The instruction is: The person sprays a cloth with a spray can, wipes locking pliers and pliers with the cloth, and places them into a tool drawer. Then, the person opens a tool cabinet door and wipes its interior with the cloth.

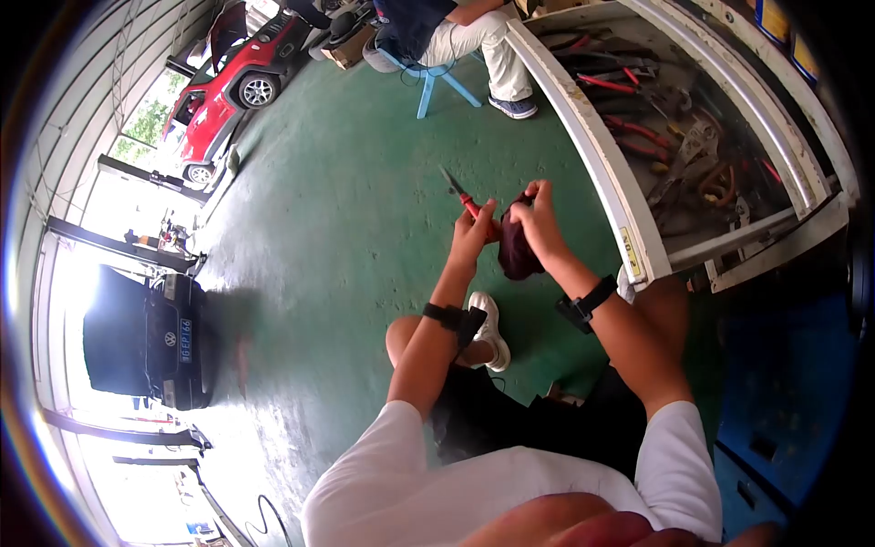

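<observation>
In front of my body, my left hand (472, 234) is closed around a pair of red-handled long-nose pliers (468, 202), with the narrow metal nose pointing up and to the left. Just beside it, my right hand (540, 223) grips a bunched dark maroon cloth (519, 254). The cloth is close to the lower end of the pliers' handles; whether they touch I cannot tell. To the right of my hands, an open white metal drawer (597, 150) holds several pliers and other hand tools, many with red handles (638, 132).
Green floor (346, 201) spreads below and to the left. A person in light trousers (474, 50) sits on a blue stool (427, 91) ahead. A red car (219, 105) and a dark car (173, 342) stand left. A blue cabinet (784, 410) is close on my right.
</observation>
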`<move>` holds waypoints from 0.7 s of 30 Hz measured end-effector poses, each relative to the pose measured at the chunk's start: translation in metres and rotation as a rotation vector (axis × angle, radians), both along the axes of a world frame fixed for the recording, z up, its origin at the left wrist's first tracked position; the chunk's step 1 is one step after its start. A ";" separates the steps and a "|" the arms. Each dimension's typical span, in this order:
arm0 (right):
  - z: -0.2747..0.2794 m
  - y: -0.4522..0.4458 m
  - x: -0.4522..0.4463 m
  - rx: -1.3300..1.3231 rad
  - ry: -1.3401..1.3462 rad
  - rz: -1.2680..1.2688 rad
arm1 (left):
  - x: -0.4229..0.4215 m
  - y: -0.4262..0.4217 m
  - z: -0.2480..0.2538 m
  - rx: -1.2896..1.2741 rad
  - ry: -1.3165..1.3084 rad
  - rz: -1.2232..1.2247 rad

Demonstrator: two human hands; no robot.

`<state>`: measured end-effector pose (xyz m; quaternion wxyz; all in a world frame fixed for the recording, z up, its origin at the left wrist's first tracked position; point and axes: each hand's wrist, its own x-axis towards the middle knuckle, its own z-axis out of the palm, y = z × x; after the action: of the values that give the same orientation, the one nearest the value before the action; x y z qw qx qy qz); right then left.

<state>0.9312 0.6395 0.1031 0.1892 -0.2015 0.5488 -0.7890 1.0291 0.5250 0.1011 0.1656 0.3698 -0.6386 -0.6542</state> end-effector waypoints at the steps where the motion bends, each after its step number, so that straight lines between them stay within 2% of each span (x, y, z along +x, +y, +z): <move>1: 0.010 0.010 -0.002 -0.058 -0.207 0.098 | -0.002 0.003 -0.005 -0.024 0.033 -0.028; 5: 0.006 0.026 -0.005 -0.066 -0.323 0.078 | -0.005 0.007 -0.017 -0.103 0.075 -0.116; 8: -0.001 0.030 -0.001 -0.048 -0.184 0.015 | -0.004 0.003 -0.021 -0.124 0.067 -0.163; 11: 0.005 0.041 -0.003 -0.262 -0.288 0.394 | -0.010 -0.014 -0.035 -0.007 0.077 -0.269; 13: 0.010 0.047 -0.002 -0.267 -0.314 0.433 | -0.006 -0.006 -0.043 0.414 0.338 -0.220; 14: 0.015 0.045 -0.005 -0.288 -0.323 0.469 | -0.008 -0.006 -0.044 0.408 0.346 -0.218; 17: 0.000 0.034 -0.007 -0.240 -0.181 0.378 | -0.010 -0.012 -0.044 0.269 0.306 -0.207; 18: 0.003 0.030 -0.007 -0.245 -0.177 0.386 | -0.013 -0.012 -0.044 0.094 0.226 -0.158; 19: 0.004 0.027 -0.007 -0.316 -0.251 0.306 | -0.014 -0.014 -0.043 -0.076 0.141 -0.106; 20: 0.004 0.027 -0.004 -0.379 -0.333 0.223 | -0.013 -0.017 -0.043 -0.073 0.137 -0.099; 21: 0.012 0.030 -0.002 -0.436 -0.469 0.278 | -0.013 -0.024 -0.049 -0.212 0.073 -0.140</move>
<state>0.9289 0.6697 0.1154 0.3683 -0.1231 0.2761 -0.8792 1.0163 0.5010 0.0525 0.1808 0.2806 -0.7219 -0.6062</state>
